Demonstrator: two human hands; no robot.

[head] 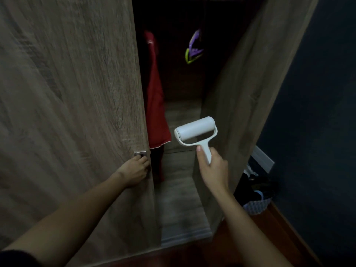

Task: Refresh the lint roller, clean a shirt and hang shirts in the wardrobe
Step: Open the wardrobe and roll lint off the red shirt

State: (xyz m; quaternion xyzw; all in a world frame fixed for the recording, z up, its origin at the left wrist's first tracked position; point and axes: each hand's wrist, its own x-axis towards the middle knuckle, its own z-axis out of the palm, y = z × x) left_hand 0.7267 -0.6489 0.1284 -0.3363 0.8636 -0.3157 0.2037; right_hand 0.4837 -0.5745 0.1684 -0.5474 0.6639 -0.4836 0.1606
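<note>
My right hand (212,170) grips the handle of a white lint roller (196,132), held upright in front of the open wardrobe gap. My left hand (134,169) rests on the edge of the wooden wardrobe door (67,103), just under its small metal handle (141,153), fingers curled around the door edge. Inside the dark wardrobe a red shirt (156,97) hangs at the left. Purple and green plastic hangers (193,49) hang empty farther right.
The wardrobe's right side panel (240,93) angles away beside the roller. A patterned basket with dark clothes (257,197) sits on the wooden floor by the dark blue wall (317,112). The wardrobe's wooden bottom shelf (179,199) lies below the shirt.
</note>
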